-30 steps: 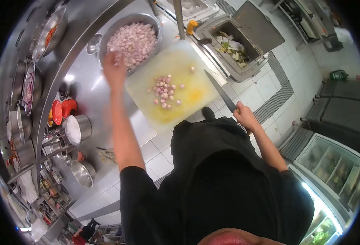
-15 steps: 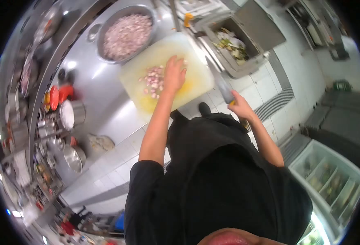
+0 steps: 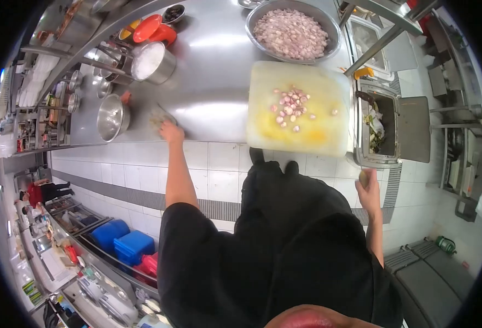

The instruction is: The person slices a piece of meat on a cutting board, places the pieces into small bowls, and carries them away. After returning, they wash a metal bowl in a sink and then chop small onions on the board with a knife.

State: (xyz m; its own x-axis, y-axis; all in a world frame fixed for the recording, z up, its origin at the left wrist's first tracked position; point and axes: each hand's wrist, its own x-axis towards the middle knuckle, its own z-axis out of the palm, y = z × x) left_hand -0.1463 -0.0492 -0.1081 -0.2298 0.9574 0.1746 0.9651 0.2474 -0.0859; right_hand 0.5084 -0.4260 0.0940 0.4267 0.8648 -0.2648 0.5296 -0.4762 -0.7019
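My left hand (image 3: pixel 171 131) is on a crumpled, greyish cloth (image 3: pixel 158 118) lying near the front edge of the steel counter (image 3: pixel 213 109); its fingers are closed on the cloth. On the right, my right hand (image 3: pixel 367 188) grips the knife by its handle beside the grey bin, and the blade is hard to make out. Peeled shallots (image 3: pixel 291 104) lie in a loose pile on the yellow-stained white cutting board (image 3: pixel 323 76). Behind the board stands a large metal bowl (image 3: pixel 248 27) full of shallots (image 3: pixel 290 34).
An open grey bin (image 3: pixel 380 162) with scraps adjoins the board. At the counter's left are a metal bowl (image 3: pixel 113 117), a pot of white contents (image 3: pixel 149 60) and red bowls (image 3: pixel 147 28). A person in red (image 3: pixel 35 194) is far left.
My left hand has left the board and reached left to the cloth. The view has turned and shifted left. My right hand still holds the knife, now pointing differently.
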